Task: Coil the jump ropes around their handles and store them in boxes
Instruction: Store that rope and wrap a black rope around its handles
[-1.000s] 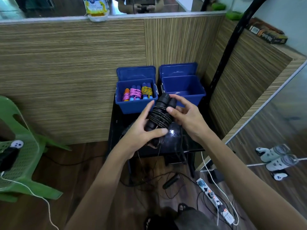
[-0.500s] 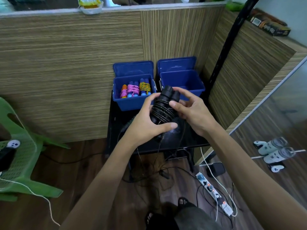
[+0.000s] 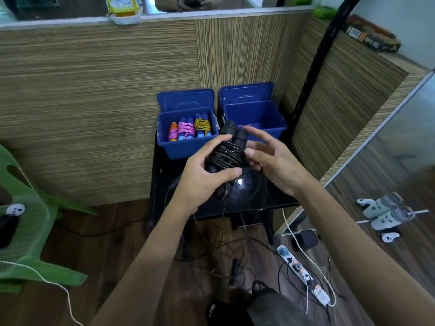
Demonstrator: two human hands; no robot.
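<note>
black jump rope, coiled around its paired black handles, sits at frame centre, gripped by the left hand; right hand just beside, fingers relaxed, holding nothing.

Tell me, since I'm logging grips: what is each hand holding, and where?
The left hand grips the black rope around its coiled middle, handles bundled together. The right hand appears to pinch the cord beside the coil; that contact is unclear.

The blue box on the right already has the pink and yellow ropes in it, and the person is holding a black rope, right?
Not quite. The head view shows the pink and yellow ropes in the left blue box; the right blue box shows no ropes inside. The left hand does hold the black rope.
</note>
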